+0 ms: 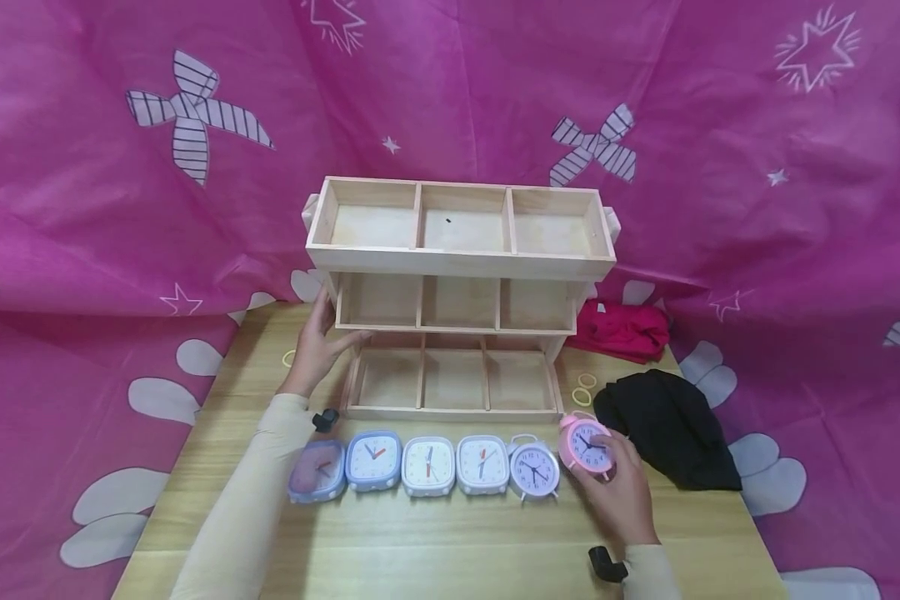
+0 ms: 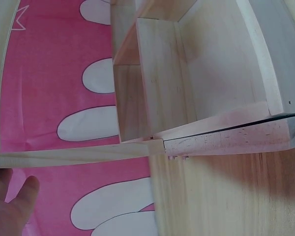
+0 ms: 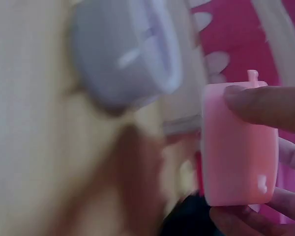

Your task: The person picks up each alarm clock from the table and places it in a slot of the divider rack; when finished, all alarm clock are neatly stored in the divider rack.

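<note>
My right hand [image 1: 621, 492] grips a pink alarm clock [image 1: 587, 446], fingers on its side and thumb at its lower edge in the head view. The right wrist view shows the clock's smooth pink body [image 3: 238, 152] between thumb and fingers. Left of it stands a lavender bell alarm clock [image 1: 534, 471], in line with white square clocks [image 1: 428, 467] and blue square clocks [image 1: 373, 460]. At the left side of a three-tier wooden shelf [image 1: 461, 262] is my left hand [image 1: 317, 350], thumb stretched toward the middle tier. Its fingers [image 2: 27, 196] appear beside a wooden strip in the left wrist view.
Each shelf tier has three compartments. To the right lie a black cloth [image 1: 667, 429], a red folded cloth [image 1: 622, 331] and yellow rubber bands [image 1: 581, 397]. A pink patterned curtain [image 1: 457, 100] hangs behind and beside the wooden table [image 1: 420, 558].
</note>
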The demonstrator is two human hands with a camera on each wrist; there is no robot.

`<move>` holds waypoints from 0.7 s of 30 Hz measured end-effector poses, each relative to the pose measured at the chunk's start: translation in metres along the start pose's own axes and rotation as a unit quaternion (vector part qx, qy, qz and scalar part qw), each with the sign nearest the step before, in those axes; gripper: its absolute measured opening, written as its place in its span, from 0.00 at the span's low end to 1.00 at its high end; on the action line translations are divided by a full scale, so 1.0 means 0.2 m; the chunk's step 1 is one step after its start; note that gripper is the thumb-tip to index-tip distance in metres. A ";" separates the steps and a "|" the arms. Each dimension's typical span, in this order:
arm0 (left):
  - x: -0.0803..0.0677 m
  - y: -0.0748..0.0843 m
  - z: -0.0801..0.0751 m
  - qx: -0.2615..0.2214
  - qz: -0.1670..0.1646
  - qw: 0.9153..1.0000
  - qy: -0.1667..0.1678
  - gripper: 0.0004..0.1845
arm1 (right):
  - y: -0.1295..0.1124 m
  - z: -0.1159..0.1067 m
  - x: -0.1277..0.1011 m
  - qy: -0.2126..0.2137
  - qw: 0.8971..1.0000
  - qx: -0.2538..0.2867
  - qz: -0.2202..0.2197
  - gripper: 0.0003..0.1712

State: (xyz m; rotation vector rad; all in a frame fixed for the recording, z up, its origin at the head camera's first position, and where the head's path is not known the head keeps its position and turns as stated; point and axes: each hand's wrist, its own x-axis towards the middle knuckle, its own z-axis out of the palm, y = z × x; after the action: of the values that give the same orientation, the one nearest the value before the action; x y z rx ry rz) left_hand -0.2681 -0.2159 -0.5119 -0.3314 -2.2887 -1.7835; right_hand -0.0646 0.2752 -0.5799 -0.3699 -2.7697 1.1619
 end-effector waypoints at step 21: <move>0.01 0.00 0.01 -0.009 0.008 1.000 0.004 0.63 | -0.35 0.29 0.46 -0.032 0.994 -0.030 -0.104 0.34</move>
State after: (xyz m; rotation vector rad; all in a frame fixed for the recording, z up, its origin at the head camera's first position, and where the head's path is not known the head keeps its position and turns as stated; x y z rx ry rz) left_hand -0.2705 -0.2146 -0.5117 -0.3435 -2.2607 -1.7954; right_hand -0.1769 0.2130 -0.5692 -0.0461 -2.8198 1.0598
